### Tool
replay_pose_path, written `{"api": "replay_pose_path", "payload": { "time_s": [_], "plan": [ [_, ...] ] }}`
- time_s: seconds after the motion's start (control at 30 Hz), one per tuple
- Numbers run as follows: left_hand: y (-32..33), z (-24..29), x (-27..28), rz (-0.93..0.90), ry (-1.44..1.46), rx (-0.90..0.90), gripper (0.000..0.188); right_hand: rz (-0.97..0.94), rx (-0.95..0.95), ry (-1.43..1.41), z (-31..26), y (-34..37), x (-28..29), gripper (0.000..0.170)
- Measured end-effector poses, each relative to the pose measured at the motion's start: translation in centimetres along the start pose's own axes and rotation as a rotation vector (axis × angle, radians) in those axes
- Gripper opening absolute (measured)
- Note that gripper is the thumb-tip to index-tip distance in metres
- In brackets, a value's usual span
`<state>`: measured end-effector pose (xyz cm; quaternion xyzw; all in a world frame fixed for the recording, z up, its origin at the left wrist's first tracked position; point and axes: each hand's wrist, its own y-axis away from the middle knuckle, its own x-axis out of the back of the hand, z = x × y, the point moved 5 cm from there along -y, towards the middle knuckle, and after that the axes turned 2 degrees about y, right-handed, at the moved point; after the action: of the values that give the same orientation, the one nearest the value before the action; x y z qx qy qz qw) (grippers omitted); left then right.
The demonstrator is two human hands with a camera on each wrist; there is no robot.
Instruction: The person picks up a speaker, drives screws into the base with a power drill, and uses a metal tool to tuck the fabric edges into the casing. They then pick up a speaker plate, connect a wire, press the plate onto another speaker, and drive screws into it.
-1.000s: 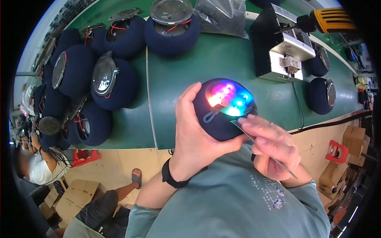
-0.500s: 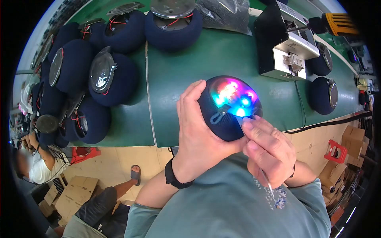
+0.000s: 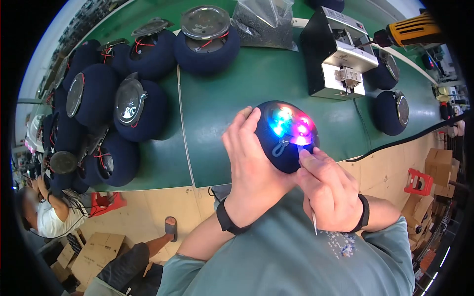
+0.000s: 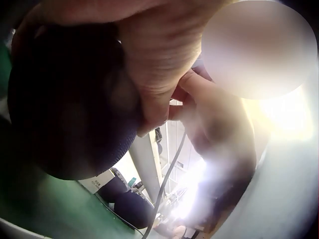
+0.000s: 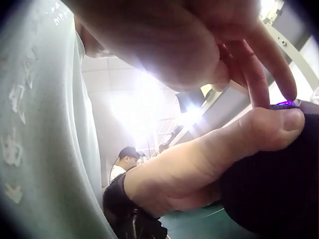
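Note:
A round dark-blue fabric-covered speaker [image 3: 285,162] glows with blue, pink and red lights under its clear top. A grey cord loop [image 3: 280,148] sticks out at the rim of the lit part. My left hand [image 3: 259,165] grips the speaker from the left and below, fingers round its far side. With my right hand [image 3: 330,195] I pinch a thin flat metal tool [image 3: 315,224]; its tip lies at the near edge of the lit top, and its other end shows below the hand. In the left wrist view the speaker [image 4: 70,109] is a dark ball under the palm.
Several similar speakers [image 3: 94,98] with loose round covers and red wires crowd the green table's left. A bag of dark granules [image 3: 264,24], a black-and-silver machine [image 3: 335,59] and a yellow power screwdriver [image 3: 412,30] stand behind. Two speakers are at right; a person [image 3: 54,212] sits at far left.
The right hand has turned and moved in closer to the speaker, with the tool swinging from slanted to steeper. The speaker shifted slightly right, and its light colours changed.

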<state>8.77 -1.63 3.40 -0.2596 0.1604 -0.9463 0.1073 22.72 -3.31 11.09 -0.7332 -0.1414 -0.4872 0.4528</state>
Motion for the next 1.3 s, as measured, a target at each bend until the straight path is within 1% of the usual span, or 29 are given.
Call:
{"api": "replay_pose_path", "payload": {
  "time_s": [0.03, 0.1, 0.13, 0.2, 0.23, 0.33, 0.4, 0.53, 0.57, 0.63, 0.8, 0.87, 0.9, 0.93, 0.97, 1.0, 1.03, 1.07, 1.13, 1.17, 1.2, 1.23, 1.27, 1.3],
  "plan": [
    [0.1, 0.0, -0.1, 0.006, 0.004, -0.007, 0.122, 0.002, 0.006, 0.008, 0.1, 0.4, 0.0, 0.022],
    [0.2, -0.1, -0.1, 0.012, -0.023, 0.011, 0.126, 0.039, -0.049, -0.214, 0.8, 1.7, -0.1, 0.023],
    [0.3, 0.0, 0.1, 0.022, -0.019, 0.009, 0.126, 0.039, -0.039, -0.209, 1.1, 2.5, -0.8, 0.023],
    [0.5, 0.0, 0.0, 0.013, 0.012, 0.022, 0.129, 0.212, -0.028, -0.35, 1.7, 3.9, -1.0, 0.033],
    [0.6, 0.1, 0.1, 0.015, 0.016, 0.026, 0.129, 0.194, -0.042, -0.352, 1.5, 3.9, -0.8, 0.042],
    [0.7, 0.0, 0.3, 0.013, -0.009, 0.04, 0.125, 0.218, -0.016, -0.313, 1.4, 3.9, -1.0, 0.037],
    [0.7, 0.0, 0.1, 0.012, -0.001, 0.001, 0.13, 0.233, -0.015, -0.294, 1.2, 3.9, -1.1, 0.036],
    [0.8, -0.2, 0.1, 0.011, 0.009, 0.007, 0.13, 0.269, -0.019, -0.272, 1.0, 4.0, -1.3, 0.032],
    [0.8, -0.1, 0.1, 0.016, 0.01, 0.006, 0.13, 0.267, -0.024, -0.273, 0.9, 4.1, -1.1, 0.032],
    [0.9, -0.3, 0.1, 0.016, 0.01, 0.009, 0.129, 0.152, -0.034, -0.324, 0.7, 4.4, -1.2, 0.032],
    [0.9, -0.3, 0.1, 0.03, 0.014, -0.034, 0.129, 0.076, -0.076, -0.246, 0.1, 3.3, -0.6, 0.028],
    [0.6, -0.4, 0.3, 0.002, 0.016, -0.043, 0.129, 0.054, -0.096, -0.22, 0.3, 3.0, -0.1, 0.026],
    [0.3, -0.6, 0.5, -0.021, 0.019, -0.053, 0.129, 0.08, -0.268, -0.447, 1.6, 3.0, 0.1, 0.013],
    [0.0, -0.9, 0.9, -0.017, 0.019, -0.057, 0.129, 0.105, -0.437, -0.674, 3.0, 3.0, 0.2, 0.008],
    [-0.4, -1.5, 1.2, -0.073, 0.087, -0.042, 0.129, 0.105, -0.429, -0.673, 3.9, 2.5, 0.3, 0.008],
    [-0.7, -2.2, 1.4, -0.129, 0.156, -0.024, 0.13, 0.263, -0.477, -0.694, 5.4, 2.2, 0.8, 0.007],
    [-0.9, -2.7, 1.7, -0.146, 0.202, 0.0, 0.129, 0.419, -0.525, -0.714, 7.0, 2.1, 1.6, 0.009],
    [-1.3, -3.3, 2.2, -0.137, 0.2, 0.007, 0.129, 0.207, -0.542, -0.517, 8.3, 1.7, 1.7, 0.009],
    [-2.0, -4.2, 2.6, -0.247, 0.284, 0.009, 0.129, 0.069, -0.582, -0.64, 9.7, 1.7, 0.6, 0.008],
    [-2.2, -4.7, 2.5, -0.248, 0.344, 0.007, 0.128, 0.069, -0.576, -0.645, 9.8, 1.1, 0.5, 0.008],
    [-2.6, -5.0, 2.7, -0.243, 0.34, 0.009, 0.128, -0.096, -0.493, -0.554, 9.1, 0.1, 0.1, 0.013],
    [-2.8, -5.2, 2.8, -0.29, 0.345, 0.0, 0.128, -0.26, -0.409, -0.461, 8.4, -0.5, -0.6, 0.02],
    [-3.0, -5.2, 2.7, -0.336, 0.35, -0.008, 0.128, -0.263, -0.405, -0.466, 8.1, -0.8, -1.0, 0.02],
    [-3.3, -5.2, 2.8, -0.331, 0.346, -0.003, 0.128, -0.276, -0.347, -0.447, 7.6, -1.3, -1.3, 0.026]
  ]
}}
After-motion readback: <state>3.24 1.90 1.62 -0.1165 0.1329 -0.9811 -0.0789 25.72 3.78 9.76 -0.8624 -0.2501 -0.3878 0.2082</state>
